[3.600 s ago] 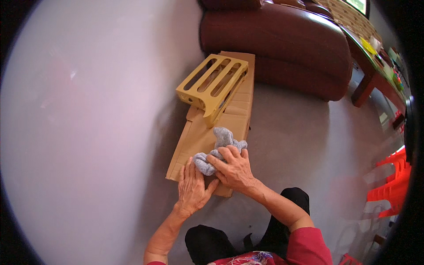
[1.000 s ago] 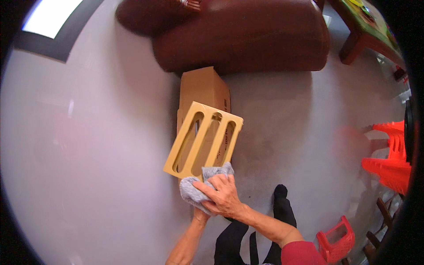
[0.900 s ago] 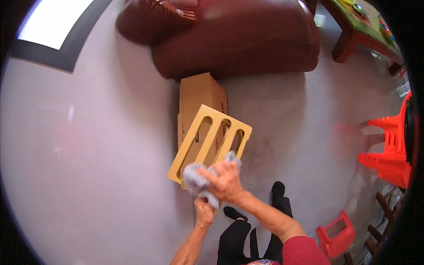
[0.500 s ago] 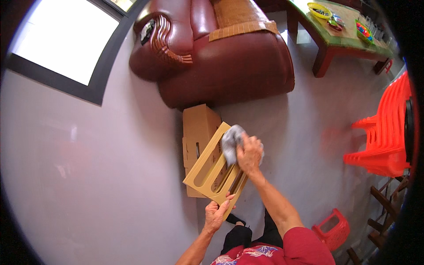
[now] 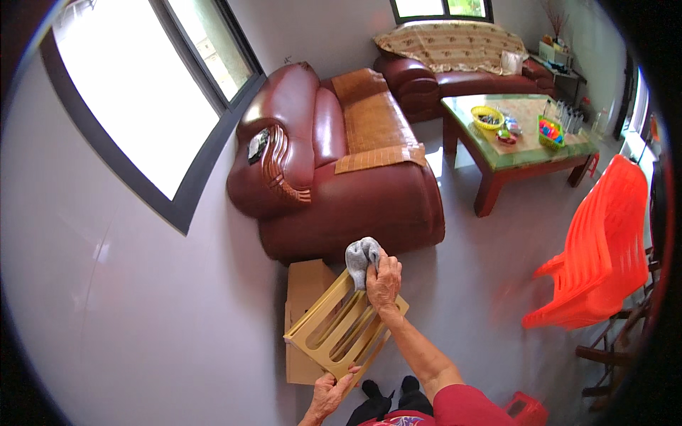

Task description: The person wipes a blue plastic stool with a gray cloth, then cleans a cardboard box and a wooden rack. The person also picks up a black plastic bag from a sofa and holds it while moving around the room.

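Note:
A tan slatted panel (image 5: 320, 331), with long rounded slots, is held tilted in front of me. My left hand (image 5: 331, 393) grips its near lower edge, thumb on top. At the panel's far edge, my right hand (image 5: 384, 281) is closed on a grey cloth (image 5: 361, 260). The cloth bunches over that edge and covers part of it. Beneath and behind the panel, a brown cardboard box (image 5: 305, 285) stands on the floor, partly hidden.
A dark red leather sofa (image 5: 355, 213) stands just beyond the box. Stacked red plastic chairs (image 5: 595, 248) are at the right, with a small red stool (image 5: 527, 410) near my right side. Farther off, a low table (image 5: 522, 153) holds baskets, and a second sofa (image 5: 490, 84) is behind it.
My view has lifted toward the room's far side. The cloth in my right hand has shifted from the panel's upper face to its far edge. My left hand keeps its grip.

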A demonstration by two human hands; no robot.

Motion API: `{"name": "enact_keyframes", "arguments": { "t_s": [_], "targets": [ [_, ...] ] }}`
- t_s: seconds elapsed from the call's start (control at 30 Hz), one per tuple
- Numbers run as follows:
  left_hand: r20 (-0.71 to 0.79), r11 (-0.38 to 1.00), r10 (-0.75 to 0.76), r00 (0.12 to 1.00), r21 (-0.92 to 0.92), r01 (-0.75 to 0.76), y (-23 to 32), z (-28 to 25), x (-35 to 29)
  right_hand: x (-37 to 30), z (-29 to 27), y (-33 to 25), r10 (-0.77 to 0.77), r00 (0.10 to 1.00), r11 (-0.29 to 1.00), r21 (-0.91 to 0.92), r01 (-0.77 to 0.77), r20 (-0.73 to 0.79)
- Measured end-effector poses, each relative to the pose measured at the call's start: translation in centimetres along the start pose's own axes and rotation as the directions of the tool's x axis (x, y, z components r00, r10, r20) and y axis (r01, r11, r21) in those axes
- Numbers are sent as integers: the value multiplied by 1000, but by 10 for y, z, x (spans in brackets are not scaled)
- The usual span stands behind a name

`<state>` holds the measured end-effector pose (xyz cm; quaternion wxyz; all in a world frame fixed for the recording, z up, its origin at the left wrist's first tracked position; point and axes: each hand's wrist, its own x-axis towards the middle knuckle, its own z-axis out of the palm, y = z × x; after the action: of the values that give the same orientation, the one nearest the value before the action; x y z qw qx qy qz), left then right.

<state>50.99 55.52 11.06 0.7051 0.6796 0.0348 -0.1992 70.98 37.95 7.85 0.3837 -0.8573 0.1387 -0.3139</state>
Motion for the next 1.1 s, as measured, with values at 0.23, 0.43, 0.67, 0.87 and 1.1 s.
{"name": "enact_keyframes", "arguments": {
  "t_s": [0.23,0.43,0.67,0.87,1.1],
  "targets": [
    [-9,998,31,999,-51,-31,7,-46,19,-80,-20,-103,-369,888,890,380,252,276],
    [-50,956,67,997,288,-50,29,-62,0,-116,-27,-122,-631,730,773,295,562,262],
    [38,987,144,989,69,-147,6,-82,5,-144,-56,-142,-641,685,767,250,591,347],
    [74,953,248,966,161,-257,5,-97,0,-117,-58,-90,-604,792,794,-26,608,87],
    [68,889,244,967,384,-251,33,-79,-15,-50,-48,-79,-176,983,962,221,162,45]
  ]
}}
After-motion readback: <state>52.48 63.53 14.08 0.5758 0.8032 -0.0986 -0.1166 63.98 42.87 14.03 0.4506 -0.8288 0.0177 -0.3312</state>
